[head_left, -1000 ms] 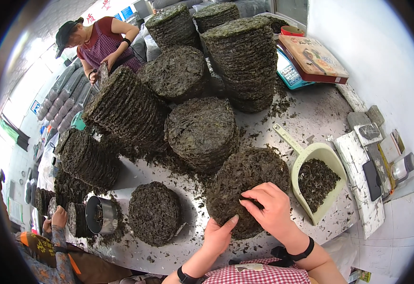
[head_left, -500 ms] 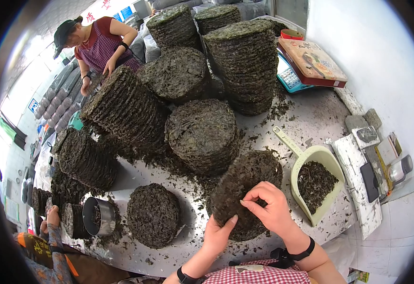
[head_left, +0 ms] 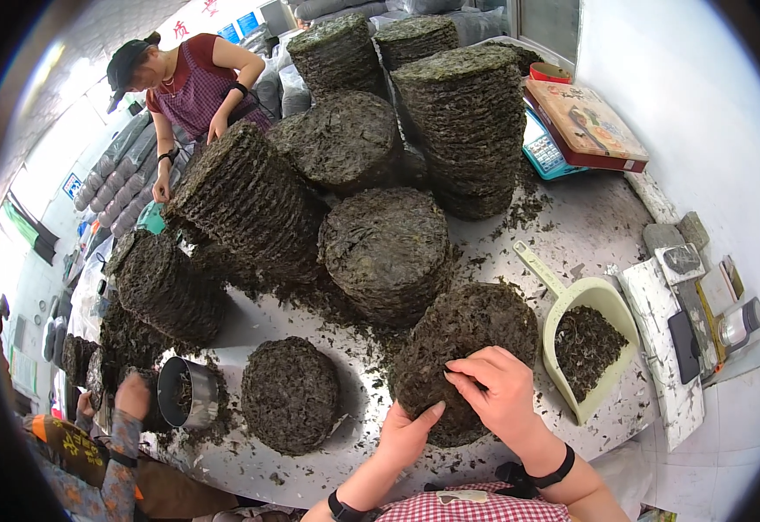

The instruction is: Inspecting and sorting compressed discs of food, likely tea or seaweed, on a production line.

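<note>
Thumb on top, the left hand (head_left: 408, 435) grips a dark round sheet (head_left: 480, 322) at lower center-right; the right hand (head_left: 500, 388), fingers curled over it, pinches a small dark scrap (head_left: 447, 369).

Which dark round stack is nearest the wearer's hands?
The stack just left of the pale dustpan: left hand at its edge, right hand over it; others sit farther off.

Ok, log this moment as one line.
left hand: holding edge of dark disc | right hand: pinch-shaped over disc | dustpan: right of disc, dark scraps inside
</note>
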### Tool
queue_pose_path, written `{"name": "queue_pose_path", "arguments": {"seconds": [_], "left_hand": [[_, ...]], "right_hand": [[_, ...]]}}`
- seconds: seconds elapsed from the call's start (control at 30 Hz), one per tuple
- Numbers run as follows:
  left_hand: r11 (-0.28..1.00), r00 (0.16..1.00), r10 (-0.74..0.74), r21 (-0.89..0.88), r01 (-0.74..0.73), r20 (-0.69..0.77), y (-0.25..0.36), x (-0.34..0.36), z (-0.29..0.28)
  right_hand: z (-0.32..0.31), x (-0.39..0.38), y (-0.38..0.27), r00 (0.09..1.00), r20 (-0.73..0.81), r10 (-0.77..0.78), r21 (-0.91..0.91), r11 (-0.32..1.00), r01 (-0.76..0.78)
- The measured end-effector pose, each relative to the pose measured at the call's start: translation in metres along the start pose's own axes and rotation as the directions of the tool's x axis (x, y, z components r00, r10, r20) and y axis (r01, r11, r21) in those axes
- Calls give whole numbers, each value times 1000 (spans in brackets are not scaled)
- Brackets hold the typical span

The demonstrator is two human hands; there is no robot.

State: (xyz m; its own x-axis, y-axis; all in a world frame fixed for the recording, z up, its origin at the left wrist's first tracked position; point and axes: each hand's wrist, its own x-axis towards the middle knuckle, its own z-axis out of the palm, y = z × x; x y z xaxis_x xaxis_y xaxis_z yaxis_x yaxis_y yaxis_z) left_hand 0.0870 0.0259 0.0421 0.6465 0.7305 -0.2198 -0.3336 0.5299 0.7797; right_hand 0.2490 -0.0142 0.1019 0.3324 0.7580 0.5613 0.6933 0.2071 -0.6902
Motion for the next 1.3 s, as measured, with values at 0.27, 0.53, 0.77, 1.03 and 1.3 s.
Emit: {"name": "queue_pose_path", "arguments": {"seconds": [0.27, 0.53, 0.77, 1.03, 1.3], "left_hand": [[1000, 1000, 1, 28, -1, -24, 1, -1, 4], [984, 989, -109, -152, 93, -97, 11, 3, 6], [989, 990, -81, -135, 64, -119, 6, 15, 20], [999, 992, 47, -6, -48, -120, 8, 6, 32], [992, 981, 64, -98, -82, -182, 10, 11, 31]], "right_hand": [[-11, -3, 4, 948, 172, 266, 171, 940, -295], [-127, -51, 71, 901, 164, 401, 870, 371, -324], [-127, -57, 69, 856, -153, 493, 164, 867, -470], [-34, -28, 11, 979, 122, 165, 31, 985, -170], [-34, -43, 23, 986, 118, -119, -1, 993, 120]]}}
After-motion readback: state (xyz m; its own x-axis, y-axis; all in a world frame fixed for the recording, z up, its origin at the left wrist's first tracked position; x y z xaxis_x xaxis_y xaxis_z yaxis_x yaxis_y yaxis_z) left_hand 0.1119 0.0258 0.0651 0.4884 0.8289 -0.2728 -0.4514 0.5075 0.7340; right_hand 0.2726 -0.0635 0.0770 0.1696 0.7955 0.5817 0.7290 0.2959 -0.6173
